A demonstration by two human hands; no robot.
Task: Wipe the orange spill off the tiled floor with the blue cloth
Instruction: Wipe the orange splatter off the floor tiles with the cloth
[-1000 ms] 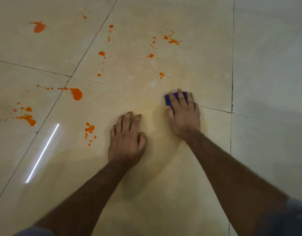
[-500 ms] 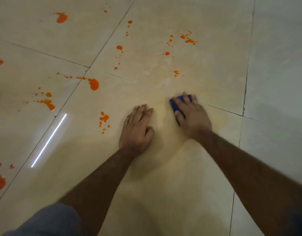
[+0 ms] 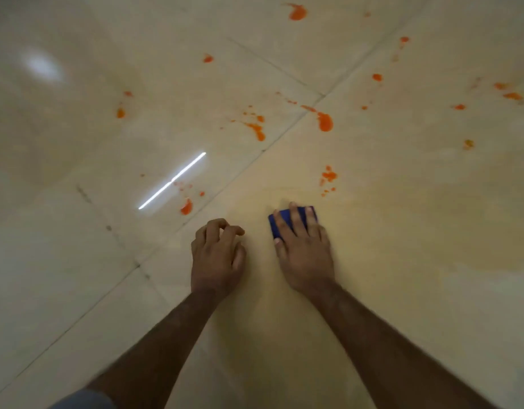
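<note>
Two hands on floor point(image 3: 402, 261), right hand point(image 3: 303, 255) flat pressing blue cloth point(image 3: 284, 219), left hand point(image 3: 218, 255) loosely curled, empty.

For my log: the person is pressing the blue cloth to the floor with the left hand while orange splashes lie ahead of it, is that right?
Not quite: in the head view the right hand presses the blue cloth; the left hand holds nothing. Orange splashes do lie ahead.
</note>
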